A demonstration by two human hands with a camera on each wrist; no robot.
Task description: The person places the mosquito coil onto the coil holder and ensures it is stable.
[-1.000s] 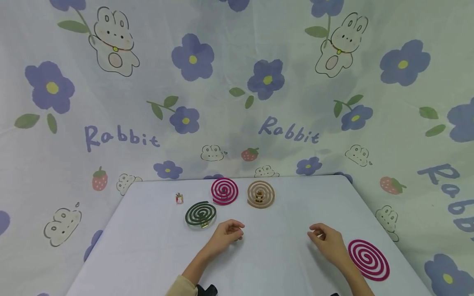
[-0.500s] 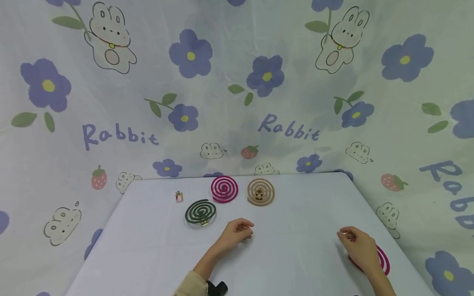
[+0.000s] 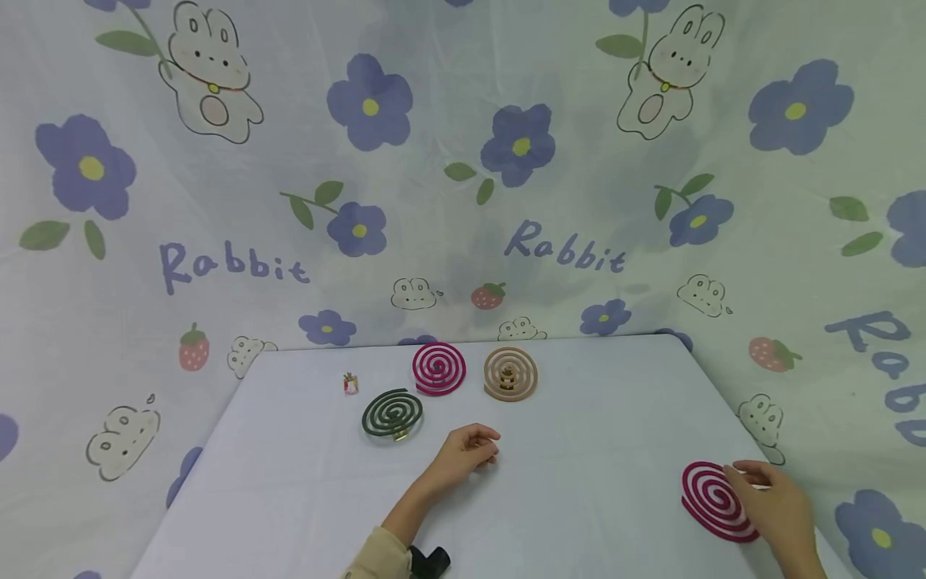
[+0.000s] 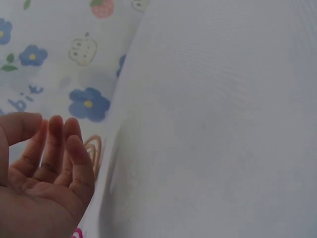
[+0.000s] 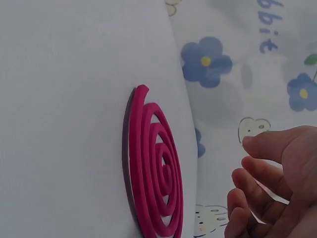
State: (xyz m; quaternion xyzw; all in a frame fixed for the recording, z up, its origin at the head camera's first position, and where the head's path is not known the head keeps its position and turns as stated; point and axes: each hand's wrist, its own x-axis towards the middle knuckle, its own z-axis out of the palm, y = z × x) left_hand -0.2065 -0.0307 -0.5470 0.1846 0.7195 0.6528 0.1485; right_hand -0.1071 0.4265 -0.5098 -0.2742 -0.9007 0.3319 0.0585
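At the right of the table, a pink mosquito coil (image 3: 719,498) lies flat. My right hand (image 3: 780,511) is over its right edge in the head view, fingers loosely bent and holding nothing. The right wrist view has the coil (image 5: 166,173) beside the hand (image 5: 277,188), with a gap between fingertips and coil. Near the middle, my left hand (image 3: 463,458) hovers above the white table with relaxed fingers and nothing in them. Closest to it is a dark green coil (image 3: 393,413), raised on a small gold-coloured stand (image 3: 400,436).
At the back are another pink coil (image 3: 438,370) and a tan coil (image 3: 499,354), with a gold-coloured piece (image 3: 508,378) at the tan one's middle. A small red-and-white item (image 3: 350,385) lies at back left. A patterned cloth (image 3: 448,201) hangs behind the white table (image 3: 579,498).
My right hand has moved rightward, passing across the pink coil to its right edge. My left hand has shifted slightly right. The coils stay in place, and the head view has tilted a little.
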